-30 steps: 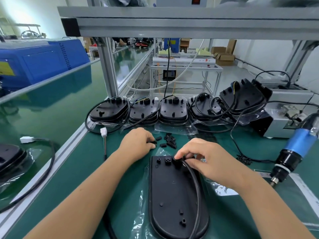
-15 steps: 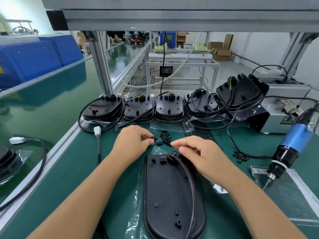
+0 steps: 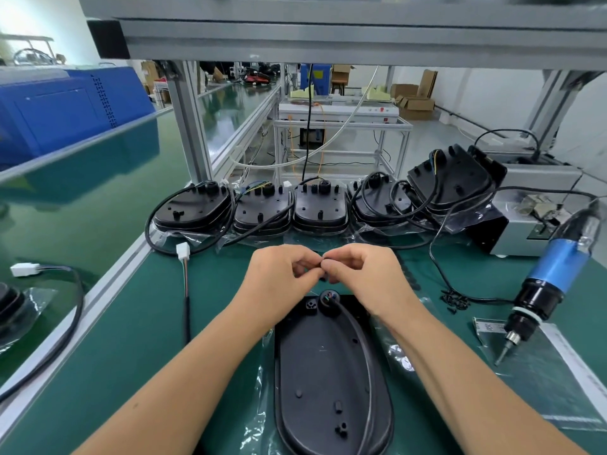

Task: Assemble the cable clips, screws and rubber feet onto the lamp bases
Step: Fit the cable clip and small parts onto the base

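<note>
Nearest to us lies one black lamp base (image 3: 325,372), underside up, on a clear plastic bag (image 3: 259,399) spread on the green bench mat (image 3: 138,323). Its long axis runs near to far, with the rounded end toward us and the cable port at the far end. A black cable (image 3: 364,349) leaves that port and curves along the right edge of the base toward us.

Just beyond the far end of the base, we see both hands meeting above the mat. The left hand (image 3: 279,277) and the right hand (image 3: 361,274) have curled fingers, and their fingertips pinch together on a small dark part (image 3: 323,277); the part is too small to identify.

To the right, a blue and black electric screwdriver (image 3: 542,287) hangs tilted with its bit pointing down over a flat plastic bag (image 3: 551,385). A heap of small black screws (image 3: 455,298) lies on the mat left of it. To the left, a white connector (image 3: 183,249) ends a thin lead.

Farther on, stacks of lamp bases (image 3: 320,210) stand in a row across the bench, several in clear bags, with cables looped around them. A grey machine (image 3: 538,205) stands at the far right. Beyond the aluminium frame post (image 3: 189,126) we see a green conveyor (image 3: 226,103), a blue cabinet (image 3: 65,106) and cardboard boxes (image 3: 415,101) on the factory floor.
</note>
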Available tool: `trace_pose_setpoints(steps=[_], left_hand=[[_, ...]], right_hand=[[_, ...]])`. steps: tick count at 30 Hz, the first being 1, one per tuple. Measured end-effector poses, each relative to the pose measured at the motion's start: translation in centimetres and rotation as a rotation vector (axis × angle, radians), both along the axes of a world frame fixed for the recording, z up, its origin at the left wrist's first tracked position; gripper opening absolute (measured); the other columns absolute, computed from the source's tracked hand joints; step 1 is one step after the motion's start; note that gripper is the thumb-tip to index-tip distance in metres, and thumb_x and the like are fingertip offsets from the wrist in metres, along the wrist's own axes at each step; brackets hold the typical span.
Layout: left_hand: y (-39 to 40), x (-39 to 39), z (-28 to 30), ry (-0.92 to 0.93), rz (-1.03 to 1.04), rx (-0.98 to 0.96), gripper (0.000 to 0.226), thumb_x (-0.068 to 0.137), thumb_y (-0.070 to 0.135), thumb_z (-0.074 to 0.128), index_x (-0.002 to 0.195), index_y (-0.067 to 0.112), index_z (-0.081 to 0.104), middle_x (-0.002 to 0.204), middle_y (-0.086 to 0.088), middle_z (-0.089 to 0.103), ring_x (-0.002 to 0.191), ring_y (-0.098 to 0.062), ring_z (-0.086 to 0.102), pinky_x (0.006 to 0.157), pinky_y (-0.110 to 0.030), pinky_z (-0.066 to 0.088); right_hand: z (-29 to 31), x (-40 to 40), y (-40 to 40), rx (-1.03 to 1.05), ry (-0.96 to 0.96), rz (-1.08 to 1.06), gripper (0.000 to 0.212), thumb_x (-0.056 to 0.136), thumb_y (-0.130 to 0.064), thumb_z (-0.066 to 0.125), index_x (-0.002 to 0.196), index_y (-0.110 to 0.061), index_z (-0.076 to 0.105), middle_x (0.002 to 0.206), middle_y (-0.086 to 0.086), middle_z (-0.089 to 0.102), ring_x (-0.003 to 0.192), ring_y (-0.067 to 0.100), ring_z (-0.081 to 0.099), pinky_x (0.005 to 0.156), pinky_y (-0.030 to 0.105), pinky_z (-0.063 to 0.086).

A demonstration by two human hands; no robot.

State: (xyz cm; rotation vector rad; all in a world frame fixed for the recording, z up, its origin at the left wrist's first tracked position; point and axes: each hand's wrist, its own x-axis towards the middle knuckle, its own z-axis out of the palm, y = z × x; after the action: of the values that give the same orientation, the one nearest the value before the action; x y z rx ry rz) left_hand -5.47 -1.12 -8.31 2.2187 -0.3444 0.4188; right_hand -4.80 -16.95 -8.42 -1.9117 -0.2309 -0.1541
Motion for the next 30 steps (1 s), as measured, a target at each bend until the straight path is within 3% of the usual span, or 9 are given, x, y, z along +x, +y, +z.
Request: trace_pose_setpoints(steps=[4,11,15,17,20,23,26,30], left_hand=[[0.6,0.3,0.3,0.179,-0.023,-0.256,0.009,0.075,0.014,0.08,0.08,0.02,0.076,0.072,0.007,0.074,0.066,0.0,0.066,0.065,-0.01,0.05],[1.1,0.5,0.2,0.277,-0.045,-0.43,0.013,0.077,0.013,0.078,0.08,0.025,0.075,0.073,0.005,0.075,0.067,-0.003,0.067,0.062,-0.011,0.048],[1.6,0.7,0.2,0.376,-0.045,-0.473,0.021,0.081,0.003,0.071,0.082,0.024,0.074,0.071,-0.002,0.074,0.067,-0.006,0.068,0.056,-0.009,0.044],[1.8,0.6,0.3,0.4,-0.076,-0.49,0.025,0.083,0.0,0.068,0.085,0.024,0.074,0.069,0.001,0.074,0.067,-0.004,0.067,0.055,-0.01,0.044],[2.1,0.5,0.6,0.432,-0.12,-0.518,0.024,0.086,0.001,0.067,0.088,0.023,0.075,0.074,-0.001,0.075,0.066,-0.005,0.066,0.055,-0.012,0.046],[2.3,0.5,0.8,0.473,-0.131,-0.577,0.021,0.085,-0.001,0.067,0.088,0.018,0.074,0.079,-0.007,0.075,0.064,-0.008,0.065,0.058,-0.017,0.047],[2.5,0.5,1.1,0.538,-0.151,-0.694,0.02,0.083,-0.003,0.067,0.08,0.015,0.076,0.08,-0.013,0.074,0.064,-0.012,0.065,0.059,-0.018,0.049],[2.5,0.3,1.4,0.57,-0.173,-0.68,0.019,0.083,-0.001,0.069,0.074,0.014,0.076,0.074,-0.01,0.073,0.063,-0.011,0.064,0.057,-0.016,0.049]], right_hand=[[-0.4,0.1,0.4,0.179,0.036,0.021,0.01,0.086,-0.003,0.068,0.09,-0.011,0.073,0.066,-0.002,0.073,0.062,0.006,0.07,0.053,0.008,0.045],[-1.2,0.2,0.4,0.224,0.057,-0.004,0.011,0.09,-0.009,0.065,0.088,-0.018,0.07,0.075,-0.001,0.076,0.07,0.01,0.073,0.054,0.013,0.049],[-1.6,0.7,-0.2,-0.055,0.041,-0.043,0.018,0.088,-0.01,0.067,0.079,-0.025,0.071,0.073,-0.002,0.074,0.064,0.005,0.068,0.058,0.012,0.047],[-1.5,0.7,-0.3,-0.142,0.064,-0.004,0.012,0.091,-0.016,0.065,0.089,-0.024,0.074,0.083,-0.005,0.075,0.071,0.007,0.069,0.068,0.015,0.05],[-0.7,0.3,-1.1,-0.349,-0.046,-0.051,0.02,0.093,-0.021,0.062,0.108,-0.026,0.073,0.088,-0.017,0.068,0.08,-0.006,0.061,0.073,0.005,0.041],[1.0,-0.9,-2.9,-0.322,-0.07,0.154,0.031,0.092,-0.012,0.063,0.1,-0.04,0.072,0.087,-0.024,0.071,0.085,-0.008,0.063,0.073,0.005,0.042],[2.0,-1.7,-4.6,-0.339,0.019,0.489,0.041,0.091,-0.008,0.063,0.105,-0.046,0.07,0.114,-0.029,0.065,0.111,-0.008,0.057,0.089,0.013,0.046],[1.8,-1.8,-4.6,-0.307,0.098,0.568,0.033,0.092,-0.014,0.064,0.105,-0.044,0.07,0.121,-0.018,0.065,0.118,0.001,0.056,0.099,0.027,0.047]])
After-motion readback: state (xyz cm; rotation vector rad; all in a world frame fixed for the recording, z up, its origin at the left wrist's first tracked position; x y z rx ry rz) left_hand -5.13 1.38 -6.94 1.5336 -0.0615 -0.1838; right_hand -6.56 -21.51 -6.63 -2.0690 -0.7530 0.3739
